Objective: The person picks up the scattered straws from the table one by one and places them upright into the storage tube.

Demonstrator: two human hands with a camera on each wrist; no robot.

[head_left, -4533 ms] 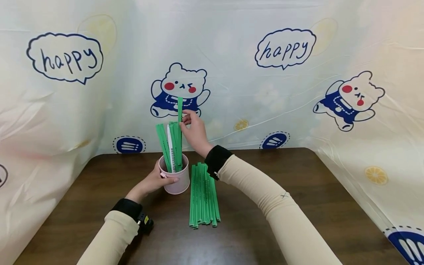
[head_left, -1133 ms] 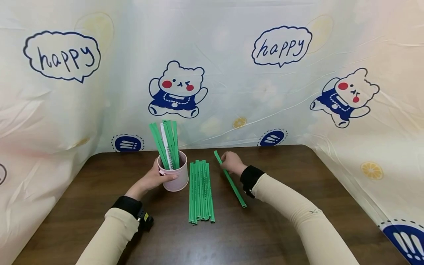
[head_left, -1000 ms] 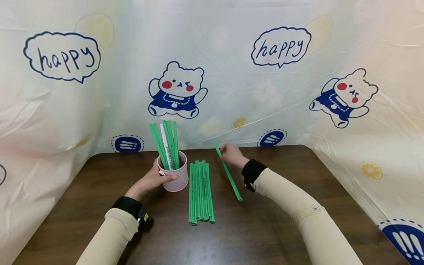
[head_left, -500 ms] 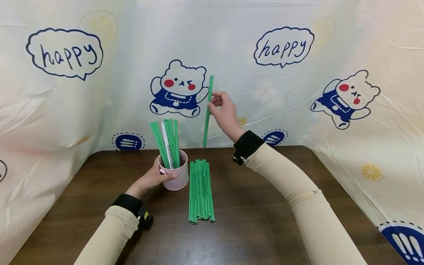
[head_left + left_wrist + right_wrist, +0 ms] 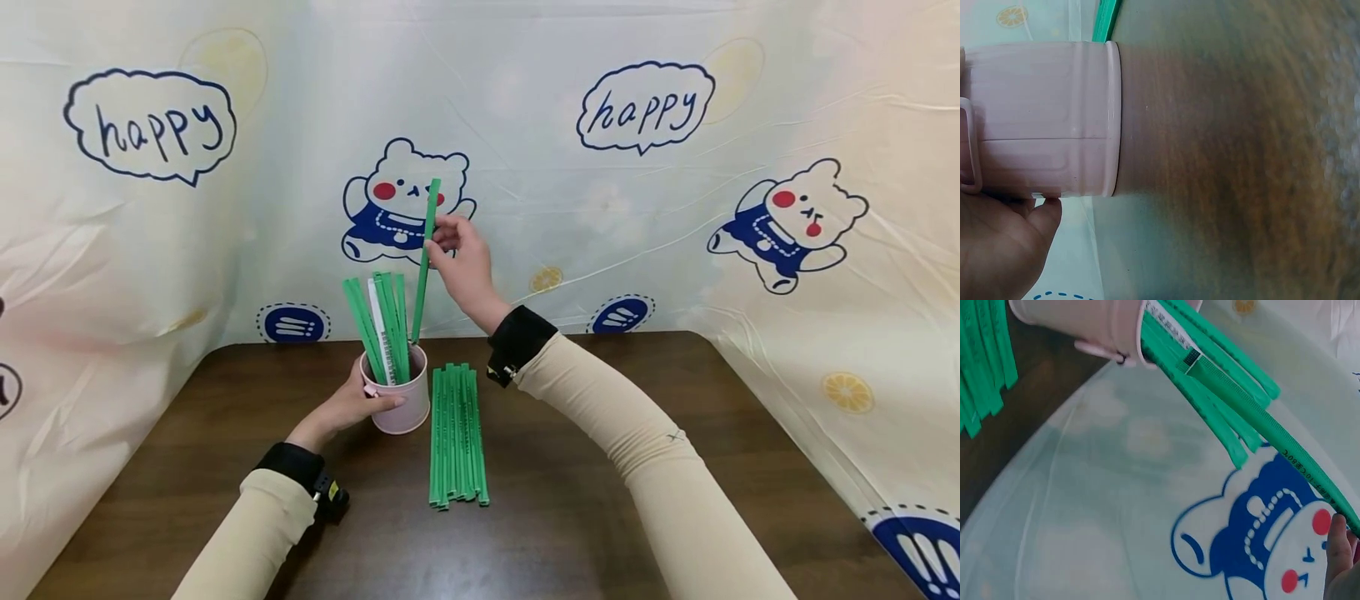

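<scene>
A pale pink cup [image 5: 396, 398] stands on the dark wooden table [image 5: 675, 433] and holds several upright green strips [image 5: 378, 321]. My left hand [image 5: 352, 404] grips the cup's side and handle; the left wrist view shows the cup [image 5: 1041, 119] against my palm. My right hand [image 5: 461, 258] pinches one green strip [image 5: 424, 258] near its top, almost upright, its lower end at the cup's rim. The right wrist view shows that strip [image 5: 1254, 419] running down to the cup [image 5: 1085, 322] among the others.
A bundle of several green strips [image 5: 456, 435] lies flat on the table just right of the cup. A plastic sheet printed with bears and "happy" bubbles [image 5: 645, 108] walls in the back and both sides.
My right hand picked one strip off the table right of the bundle, raised it upright, and carried it left until its lower end reached the cup. The left hand stayed on the cup.
</scene>
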